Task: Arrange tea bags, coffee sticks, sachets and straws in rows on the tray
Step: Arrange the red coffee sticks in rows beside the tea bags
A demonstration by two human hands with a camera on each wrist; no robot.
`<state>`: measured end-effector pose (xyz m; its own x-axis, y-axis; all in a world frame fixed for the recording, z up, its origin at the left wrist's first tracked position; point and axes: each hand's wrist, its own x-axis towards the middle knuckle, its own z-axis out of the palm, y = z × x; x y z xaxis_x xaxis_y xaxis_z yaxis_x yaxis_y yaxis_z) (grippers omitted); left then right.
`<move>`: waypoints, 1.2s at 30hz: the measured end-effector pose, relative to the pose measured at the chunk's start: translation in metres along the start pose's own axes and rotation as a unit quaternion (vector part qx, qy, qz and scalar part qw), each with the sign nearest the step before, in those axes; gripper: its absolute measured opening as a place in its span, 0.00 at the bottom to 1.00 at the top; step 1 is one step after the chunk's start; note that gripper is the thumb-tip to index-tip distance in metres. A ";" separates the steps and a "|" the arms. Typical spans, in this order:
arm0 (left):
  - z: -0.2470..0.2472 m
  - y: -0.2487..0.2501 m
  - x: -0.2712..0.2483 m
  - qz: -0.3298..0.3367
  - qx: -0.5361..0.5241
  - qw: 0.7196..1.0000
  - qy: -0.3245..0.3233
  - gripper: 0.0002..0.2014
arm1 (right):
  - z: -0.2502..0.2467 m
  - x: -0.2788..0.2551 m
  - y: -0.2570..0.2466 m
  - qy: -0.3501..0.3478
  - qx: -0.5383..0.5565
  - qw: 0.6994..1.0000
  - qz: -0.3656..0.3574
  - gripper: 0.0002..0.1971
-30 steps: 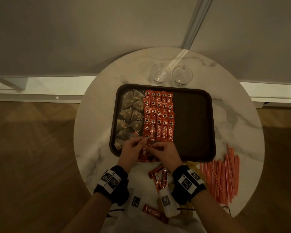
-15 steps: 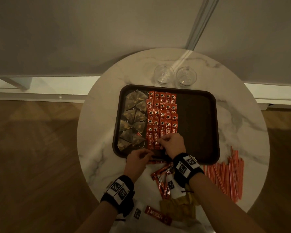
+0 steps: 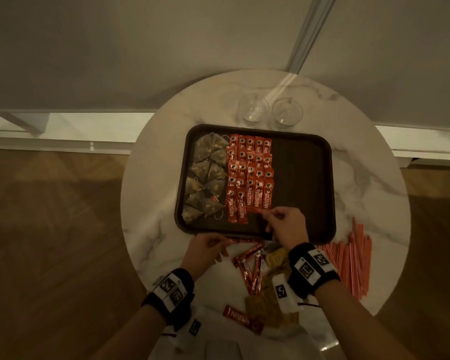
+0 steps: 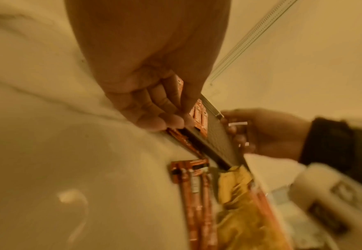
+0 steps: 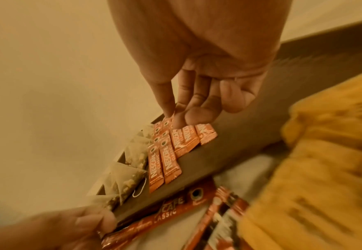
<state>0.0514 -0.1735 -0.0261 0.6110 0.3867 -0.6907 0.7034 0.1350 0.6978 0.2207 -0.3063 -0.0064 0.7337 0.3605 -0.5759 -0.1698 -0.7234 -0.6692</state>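
A dark brown tray [image 3: 302, 178] sits on the round marble table. Pyramid tea bags [image 3: 208, 178] fill its left column. Beside them lie overlapping rows of red coffee sticks [image 3: 250, 178]. My right hand [image 3: 266, 213] is over the tray's near part. Its mostly straight fingertips [image 5: 179, 122] touch the near row of sticks [image 5: 169, 160]. My left hand [image 3: 218, 245] is just outside the tray's near rim and grips a red coffee stick [image 5: 165, 214] lying along the rim. The tray's right half is bare.
Loose coffee sticks [image 3: 250, 266] and yellow sachets [image 3: 276, 258] lie on the table between my wrists. A pile of orange straws [image 3: 348, 258] is at the near right. Two clear glasses [image 3: 253, 110] stand behind the tray. One more stick [image 3: 242, 319] lies near the table's front edge.
My right hand went from the tray's near rim onto the stick rows, then slid right along the near row. My left hand drew back off the tray with a stick.
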 end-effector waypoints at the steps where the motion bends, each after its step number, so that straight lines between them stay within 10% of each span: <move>1: 0.000 -0.001 -0.004 -0.013 -0.017 1.000 -0.004 0.07 | -0.006 -0.008 0.006 0.007 0.013 1.000 -0.001 0.10; 15: 0.076 -0.037 -0.024 0.151 0.416 0.890 0.109 0.21 | 0.004 -0.087 0.089 -0.090 -0.205 0.975 -0.001 0.20; 23: 0.057 -0.040 -0.035 0.053 0.303 0.943 0.125 0.12 | 0.040 -0.074 0.059 -0.061 -0.438 0.892 -0.094 0.14; 30: 0.025 -0.045 -0.059 0.028 0.158 0.979 0.125 0.11 | 0.039 -0.073 0.067 -0.135 -0.291 0.946 -0.041 0.08; 36: 0.024 -0.022 -0.087 -0.006 -0.215 0.970 0.113 0.08 | 0.007 -0.095 0.039 -0.119 -0.060 0.989 -0.062 0.08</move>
<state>-0.0086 -0.2316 0.0144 0.4742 0.5673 -0.6733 0.4625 0.4901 0.7388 0.1398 -0.3642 0.0185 0.5656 0.5685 -0.5974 0.0012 -0.7250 -0.6887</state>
